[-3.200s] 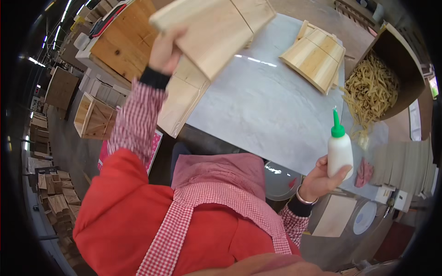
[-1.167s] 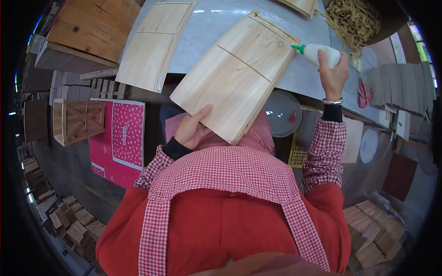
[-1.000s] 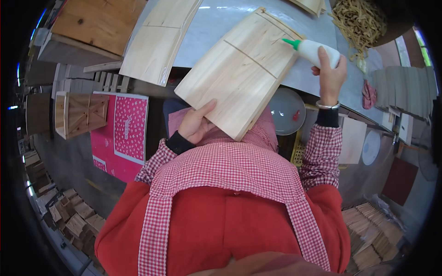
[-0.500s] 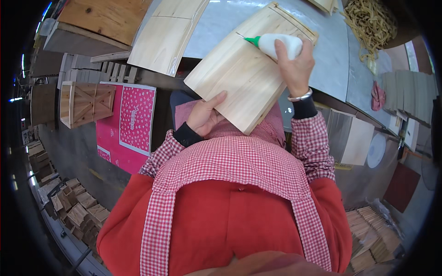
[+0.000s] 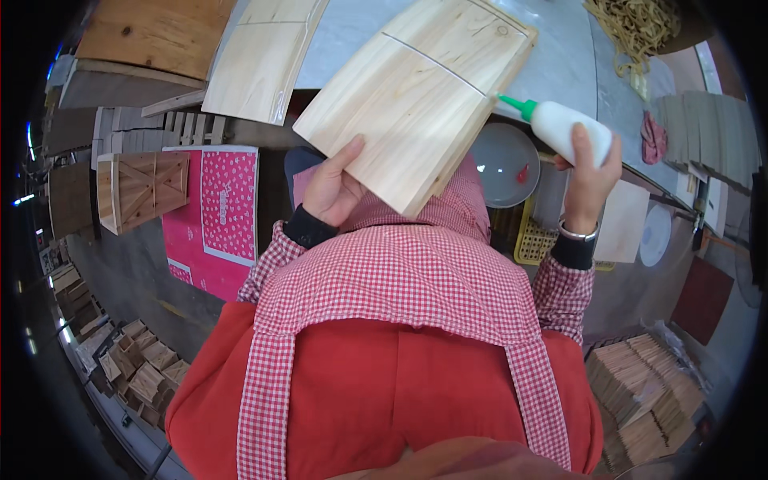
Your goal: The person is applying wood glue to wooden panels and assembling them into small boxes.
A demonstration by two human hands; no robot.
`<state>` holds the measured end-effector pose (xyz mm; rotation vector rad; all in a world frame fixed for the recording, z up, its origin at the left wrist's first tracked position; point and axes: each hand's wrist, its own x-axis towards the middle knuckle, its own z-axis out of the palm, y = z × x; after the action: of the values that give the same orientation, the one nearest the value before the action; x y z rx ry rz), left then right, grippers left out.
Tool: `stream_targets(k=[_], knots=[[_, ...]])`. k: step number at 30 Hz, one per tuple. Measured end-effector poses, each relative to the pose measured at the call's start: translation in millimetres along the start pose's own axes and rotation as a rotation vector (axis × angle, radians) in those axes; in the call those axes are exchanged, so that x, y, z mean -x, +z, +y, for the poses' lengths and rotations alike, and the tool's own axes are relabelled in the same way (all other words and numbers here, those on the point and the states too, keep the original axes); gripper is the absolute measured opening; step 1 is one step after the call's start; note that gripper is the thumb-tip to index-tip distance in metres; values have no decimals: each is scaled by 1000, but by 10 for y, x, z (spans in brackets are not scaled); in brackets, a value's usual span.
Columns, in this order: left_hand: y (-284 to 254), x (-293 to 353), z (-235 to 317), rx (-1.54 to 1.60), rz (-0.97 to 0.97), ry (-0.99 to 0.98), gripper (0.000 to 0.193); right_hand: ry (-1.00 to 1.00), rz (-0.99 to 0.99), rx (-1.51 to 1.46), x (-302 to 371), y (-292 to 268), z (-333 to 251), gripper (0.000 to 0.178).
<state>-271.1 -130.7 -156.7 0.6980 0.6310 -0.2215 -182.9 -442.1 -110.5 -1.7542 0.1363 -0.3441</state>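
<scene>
A pale wooden board (image 5: 360, 120) slants over my lap and the table edge, with more wood layers visible under its right side. A thin straight line crosses its upper part, and a second runs near its far end. My left hand (image 5: 334, 190) is closed on the near left edge, thumb on top and fingers beneath. In my right hand (image 5: 594, 170) is a white squeeze bottle (image 5: 564, 130) with a green nozzle, tilted left. The nozzle tip is at the board's right edge, by the end of the crossing line; I cannot tell whether it touches.
Another grooved board (image 5: 260, 68) lies at the left of the grey table (image 5: 560, 60). Tan bands (image 5: 640, 36) are heaped at the far right, near a pink cloth (image 5: 654, 138). Below the table edge are a round basin (image 5: 506, 172) and a yellow crate (image 5: 530, 236). A wooden crate (image 5: 148, 190) stands left.
The bottle has moved right from over the board to its right edge. A line across the board now shows where the nozzle was. The board sits slightly farther left in view.
</scene>
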Motion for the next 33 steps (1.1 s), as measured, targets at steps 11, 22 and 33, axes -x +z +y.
stream_targets(k=[11, 22, 33], knots=[[-96, -53, 31, 159, -147, -1, 55, 40, 273, -405, -728, 178, 219, 38], [-106, -60, 74, 180, -140, -38, 54, 115, 279, -223, -1037, 270, 277, 39], [106, -217, 221, 142, -188, 85, 52, 71, 22, -296, -505, 205, -31, 32]])
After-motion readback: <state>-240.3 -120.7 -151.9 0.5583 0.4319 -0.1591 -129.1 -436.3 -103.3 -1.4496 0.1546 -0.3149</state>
